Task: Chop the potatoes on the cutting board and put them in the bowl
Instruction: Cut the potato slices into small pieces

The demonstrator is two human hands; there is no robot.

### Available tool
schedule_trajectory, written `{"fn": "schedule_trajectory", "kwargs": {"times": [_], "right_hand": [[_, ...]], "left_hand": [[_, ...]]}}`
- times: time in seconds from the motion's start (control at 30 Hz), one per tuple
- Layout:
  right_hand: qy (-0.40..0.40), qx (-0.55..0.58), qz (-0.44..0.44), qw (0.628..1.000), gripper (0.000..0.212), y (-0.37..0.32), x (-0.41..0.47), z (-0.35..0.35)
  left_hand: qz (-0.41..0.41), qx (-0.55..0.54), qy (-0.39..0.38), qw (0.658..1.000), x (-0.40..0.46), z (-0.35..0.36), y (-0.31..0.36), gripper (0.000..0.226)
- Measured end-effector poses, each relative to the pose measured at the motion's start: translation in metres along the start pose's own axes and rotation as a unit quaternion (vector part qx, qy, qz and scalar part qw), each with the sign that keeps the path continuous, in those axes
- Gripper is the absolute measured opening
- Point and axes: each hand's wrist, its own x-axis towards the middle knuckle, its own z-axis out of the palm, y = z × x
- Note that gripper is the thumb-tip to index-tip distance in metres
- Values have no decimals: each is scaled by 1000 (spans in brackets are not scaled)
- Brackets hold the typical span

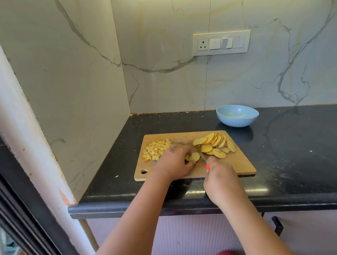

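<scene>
Cutting board [241, 163] lying on the dark bench [293, 150], serving as reference. Left hand [172, 163] is pinching a potato slice [193, 156] at the board's centre; right hand [220, 176], at the board's near edge, is gripping a knife [202, 157] whose blade is meeting that slice. Diced potato [156, 149] is sitting at the board's left, uncut slices [216, 144] at its right. Blue bowl [237, 115] is standing beyond the board's far right corner.

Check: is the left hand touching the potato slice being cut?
Touching. Head view shows the left hand with fingers curled onto the potato slice, no gap visible between them.
</scene>
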Motion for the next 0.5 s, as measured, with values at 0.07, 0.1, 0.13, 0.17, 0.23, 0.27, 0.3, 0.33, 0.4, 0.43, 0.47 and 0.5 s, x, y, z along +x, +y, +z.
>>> {"fn": "schedule_trajectory", "kwargs": {"times": [0.07, 0.1, 0.13, 0.17, 0.23, 0.27, 0.3, 0.33, 0.4, 0.43, 0.47, 0.5], "right_hand": [[-6, 4, -4, 1000, 32, -6, 7, 1], [-4, 6, -3, 1000, 33, -8, 10, 0], [4, 11, -1, 1000, 34, -9, 11, -1], [17, 16, -1, 1000, 34, -7, 11, -2], [36, 22, -4, 999, 33, -2, 8, -5], [36, 21, -5, 999, 32, 0, 4, -7], [30, 18, -8, 999, 31, 1, -1, -8], [23, 13, -13, 1000, 29, 2, -6, -8], [7, -4, -17, 1000, 26, 1, -13, -9], [0, -13, -15, 1000, 26, -2, -14, -9], [-9, -23, -13, 1000, 27, -5, -14, -10], [-20, -32, -10, 999, 29, -8, -13, -11]], "left_hand": [[-10, 37, 36, 999, -2, 2, -1, 28], [-19, 57, 55, 997, -3, 3, -1, 30], [-27, 74, 71, 994, -4, 4, 0, 32], [-33, 89, 80, 992, -5, 5, 1, 34], [-33, 106, 80, 991, -7, 6, 2, 35], [-36, 99, 72, 992, -8, 6, 2, 35], [-41, 84, 64, 994, -8, 7, 2, 33], [-48, 68, 59, 995, -9, 7, 3, 32], [-64, 44, 55, 995, -10, 6, 4, 30], [-72, 41, 54, 995, -10, 5, 5, 29], [-78, 47, 52, 994, -10, 5, 6, 30], [-83, 56, 49, 994, -11, 3, 7, 31]]}}
